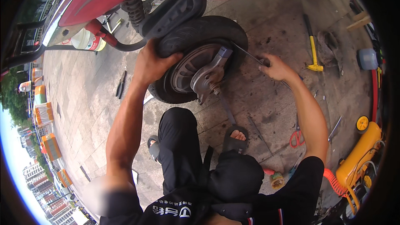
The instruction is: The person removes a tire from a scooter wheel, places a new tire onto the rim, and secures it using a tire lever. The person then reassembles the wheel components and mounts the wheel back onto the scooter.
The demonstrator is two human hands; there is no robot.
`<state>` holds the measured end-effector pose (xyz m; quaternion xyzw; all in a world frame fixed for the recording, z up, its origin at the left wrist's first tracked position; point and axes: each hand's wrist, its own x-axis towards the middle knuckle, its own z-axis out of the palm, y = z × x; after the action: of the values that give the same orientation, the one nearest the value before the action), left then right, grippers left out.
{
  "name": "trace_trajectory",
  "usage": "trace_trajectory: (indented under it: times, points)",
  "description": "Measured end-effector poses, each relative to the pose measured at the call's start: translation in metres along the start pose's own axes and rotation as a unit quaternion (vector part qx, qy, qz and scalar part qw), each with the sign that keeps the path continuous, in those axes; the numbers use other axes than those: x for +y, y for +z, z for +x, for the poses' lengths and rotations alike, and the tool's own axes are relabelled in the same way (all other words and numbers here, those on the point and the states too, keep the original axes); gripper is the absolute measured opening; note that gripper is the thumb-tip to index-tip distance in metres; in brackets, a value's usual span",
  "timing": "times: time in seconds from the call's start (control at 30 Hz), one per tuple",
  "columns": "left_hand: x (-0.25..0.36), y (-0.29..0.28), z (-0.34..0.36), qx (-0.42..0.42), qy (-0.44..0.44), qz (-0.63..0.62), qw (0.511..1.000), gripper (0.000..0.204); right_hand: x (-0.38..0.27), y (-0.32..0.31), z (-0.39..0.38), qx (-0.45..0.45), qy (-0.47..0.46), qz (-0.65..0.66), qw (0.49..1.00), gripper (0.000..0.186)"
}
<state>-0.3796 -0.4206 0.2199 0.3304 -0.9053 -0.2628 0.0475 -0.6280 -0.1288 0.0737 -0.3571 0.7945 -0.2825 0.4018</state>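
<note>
A black scooter tyre (216,24) on its metal hub wheel (183,71) leans in front of my knees. My left hand (156,63) is closed over the tyre's left side, thumb toward the rim. In my right hand (276,67) is a thin metal tyre lever (246,52), gripped in closed fingers. Its far end meets the tyre's edge at the upper right of the rim; how deep the tip sits is hidden. From the hub's threaded axle (215,88), a second flat metal bar (228,110) runs down to my sandalled foot (236,137).
The red scooter body (104,4) overhangs the wheel, with a shock absorber (134,10) beside it. Pliers (120,85) lie left. A yellow hammer (313,50), red-handled scissors (296,137) and a screwdriver-like rod (334,128) lie right. A yellow tank (359,154) with a red coiled hose (334,182) stands lower right.
</note>
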Motion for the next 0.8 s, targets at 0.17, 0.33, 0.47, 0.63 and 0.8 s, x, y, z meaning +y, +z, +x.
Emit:
trace_trajectory:
  times: [0.17,0.33,0.47,0.63,0.8]
  points:
    - [0.021,-0.011,0.005,-0.035,0.026,0.183,0.982,0.069,-0.029,0.009,0.015,0.120,-0.108,-0.077,0.984,0.033]
    - [0.054,-0.008,0.012,-0.007,0.069,0.218,0.973,0.076,-0.037,0.012,0.011,0.131,-0.147,-0.169,0.966,0.022]
    - [0.060,-0.012,0.016,-0.086,0.041,0.237,0.967,0.072,-0.037,0.012,0.009,0.160,-0.205,-0.206,0.943,0.020]
    - [0.052,-0.013,0.014,-0.144,0.056,0.074,0.985,0.065,-0.037,0.010,0.000,0.136,-0.216,-0.229,0.940,0.020]
    - [0.046,-0.011,0.015,-0.154,0.031,0.041,0.987,0.059,-0.039,0.009,0.002,0.129,-0.238,-0.219,0.938,0.021]
